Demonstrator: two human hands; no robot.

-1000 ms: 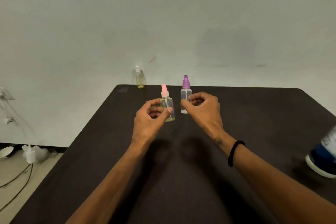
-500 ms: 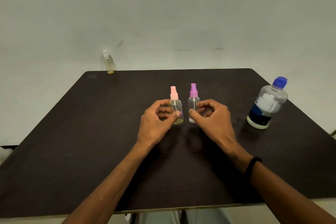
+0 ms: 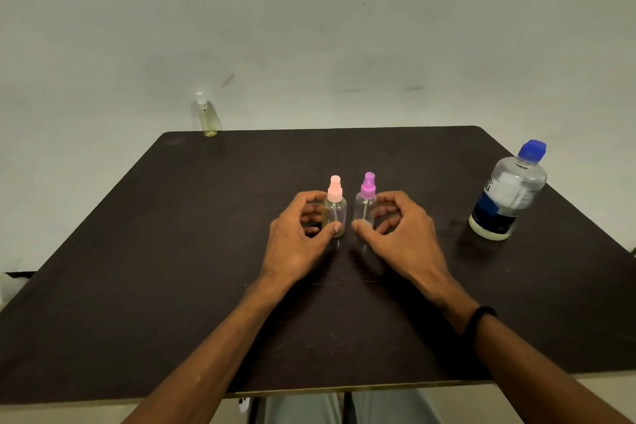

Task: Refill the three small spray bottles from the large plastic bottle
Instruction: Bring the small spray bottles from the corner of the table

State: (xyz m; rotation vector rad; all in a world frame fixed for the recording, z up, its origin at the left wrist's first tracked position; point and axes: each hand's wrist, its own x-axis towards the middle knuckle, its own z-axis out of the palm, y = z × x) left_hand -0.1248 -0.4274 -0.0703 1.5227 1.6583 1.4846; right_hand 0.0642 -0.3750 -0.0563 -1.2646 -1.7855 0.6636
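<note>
My left hand (image 3: 298, 237) curls round the pink-capped spray bottle (image 3: 335, 208), my right hand (image 3: 401, 234) cups the purple-capped spray bottle (image 3: 365, 203); both stand upright, side by side mid-tabletop (image 3: 172, 251). The large plastic bottle (image 3: 507, 193) stands at three o'clock, nearer my right. The third spray bottle (image 3: 206, 115) waits at eleven o'clock, far edge.

dark brown table (image 3: 137, 286) sitting against a pale grey-green wall (image 3: 309, 27); black wristband (image 3: 476, 318) showing; light grey trousers (image 3: 344, 410) showing below the table edge.
</note>
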